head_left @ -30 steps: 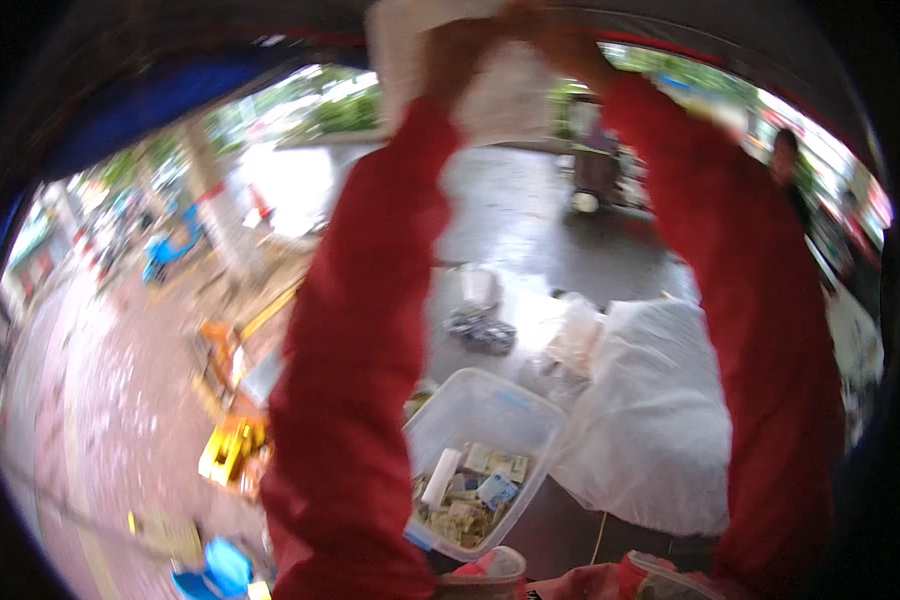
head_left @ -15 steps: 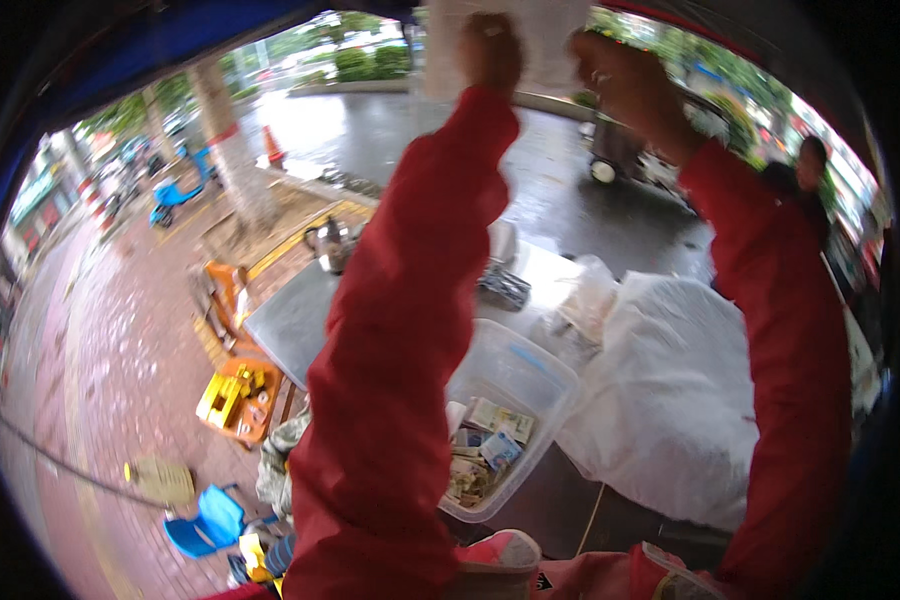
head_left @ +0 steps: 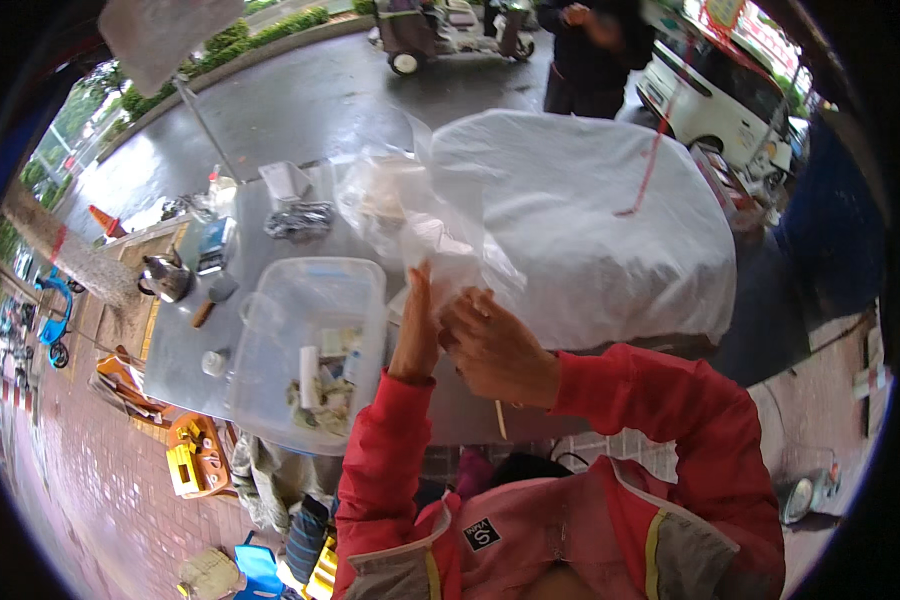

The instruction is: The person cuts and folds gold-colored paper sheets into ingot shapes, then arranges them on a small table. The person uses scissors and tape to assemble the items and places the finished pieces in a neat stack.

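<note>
A thin clear plastic bag [head_left: 454, 225] stands up from my two hands above the table's near edge. My left hand [head_left: 415, 325] is upright, closed against the bag's lower end. Beside it, my right hand [head_left: 500, 345] has bent fingers gathered on the same end. Parts of the fingertips are hidden where the hands meet. To the left of my hands is a clear plastic tub [head_left: 255, 385] with banknotes [head_left: 330, 345] and a white roll [head_left: 309, 377] inside. Just beyond, more crumpled clear plastic [head_left: 375, 190] lies on the table.
White sheeting [head_left: 590, 230] covers a large mound at right. On the metal table [head_left: 175, 350] are a kettle [head_left: 165, 275], a wooden-handled scraper [head_left: 213, 300] and a black bundle [head_left: 300, 220]. An orange stool [head_left: 198, 450] stands at left. A person [head_left: 595, 50] stands across the table.
Both hands have come down from high overhead to in front of my chest, now with the clear bag between them. The view has swung right, showing more of the covered mound and the person.
</note>
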Available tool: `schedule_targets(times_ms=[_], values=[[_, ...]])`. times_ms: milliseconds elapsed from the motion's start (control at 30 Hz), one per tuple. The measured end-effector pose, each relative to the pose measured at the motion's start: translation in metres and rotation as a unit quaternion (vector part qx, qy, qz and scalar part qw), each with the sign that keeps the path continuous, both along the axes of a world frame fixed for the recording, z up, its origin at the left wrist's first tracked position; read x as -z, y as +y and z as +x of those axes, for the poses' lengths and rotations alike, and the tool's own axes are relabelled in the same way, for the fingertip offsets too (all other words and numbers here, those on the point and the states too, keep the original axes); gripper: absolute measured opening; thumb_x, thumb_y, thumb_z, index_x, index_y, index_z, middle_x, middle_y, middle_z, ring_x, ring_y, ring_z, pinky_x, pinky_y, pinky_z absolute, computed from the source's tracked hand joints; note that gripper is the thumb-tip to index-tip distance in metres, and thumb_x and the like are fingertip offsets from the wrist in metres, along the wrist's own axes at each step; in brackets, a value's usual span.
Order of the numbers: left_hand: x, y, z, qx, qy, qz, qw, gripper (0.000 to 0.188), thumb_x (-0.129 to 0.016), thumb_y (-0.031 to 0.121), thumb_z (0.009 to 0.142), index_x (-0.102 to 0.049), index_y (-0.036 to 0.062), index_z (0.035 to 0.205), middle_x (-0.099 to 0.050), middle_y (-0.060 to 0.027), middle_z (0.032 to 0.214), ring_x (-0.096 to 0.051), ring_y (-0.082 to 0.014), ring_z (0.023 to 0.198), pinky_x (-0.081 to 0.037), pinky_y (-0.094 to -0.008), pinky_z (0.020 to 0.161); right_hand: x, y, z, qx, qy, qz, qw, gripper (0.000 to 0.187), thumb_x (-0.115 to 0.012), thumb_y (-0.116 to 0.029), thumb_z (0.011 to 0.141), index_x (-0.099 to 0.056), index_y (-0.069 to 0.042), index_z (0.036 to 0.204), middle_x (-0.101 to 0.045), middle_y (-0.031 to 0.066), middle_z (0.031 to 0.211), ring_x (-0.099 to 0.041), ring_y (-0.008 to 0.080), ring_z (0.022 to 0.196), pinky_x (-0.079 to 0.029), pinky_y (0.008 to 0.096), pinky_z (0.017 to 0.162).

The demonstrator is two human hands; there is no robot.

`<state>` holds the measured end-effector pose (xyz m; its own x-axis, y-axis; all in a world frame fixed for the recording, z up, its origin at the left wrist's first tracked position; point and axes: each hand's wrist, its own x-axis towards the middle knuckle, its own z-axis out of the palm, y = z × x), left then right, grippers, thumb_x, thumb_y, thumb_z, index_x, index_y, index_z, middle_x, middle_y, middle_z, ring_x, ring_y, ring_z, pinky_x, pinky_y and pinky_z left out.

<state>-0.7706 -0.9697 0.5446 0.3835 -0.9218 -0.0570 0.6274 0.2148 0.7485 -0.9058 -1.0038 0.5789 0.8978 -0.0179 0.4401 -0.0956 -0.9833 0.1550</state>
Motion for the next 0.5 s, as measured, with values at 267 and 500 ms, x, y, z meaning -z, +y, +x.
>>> schedule_targets(times_ms=[267, 500], values=[[0.033, 0.011, -0.114, -0.036, -0.355, 0.080, 0.931, 0.026, -0.050, 0.020, 0.099, -0.059, 0.0037, 0.117, -0.061, -0.0132, 0.103, -0.062, -0.0219, 0.078, -0.051, -0.0335, 0.071, 0.038, 0.033, -0.137, -0.045, 0.152, 0.204, 0.966, 0.022, -0.057, -0.021, 0.078, -0.066, -0.004, 0.091, -0.062, 0.0121, 0.092, -0.058, 0.0295, 0.095, -0.044, 0.0409, 0.087], [0.015, 0.054, -0.142, -0.144, -0.490, 0.057, 0.858, 0.026, -0.040, 0.012, 0.100, -0.060, -0.0009, 0.112, -0.063, -0.0059, 0.078, -0.057, -0.0121, 0.062, -0.047, -0.0249, 0.061, 0.005, -0.067, -0.206, 0.031, -0.063, 0.532, 0.844, 0.028, -0.059, -0.019, 0.087, -0.058, -0.005, 0.111, -0.063, 0.0115, 0.101, -0.061, 0.0238, 0.095, -0.048, 0.0357, 0.084]])
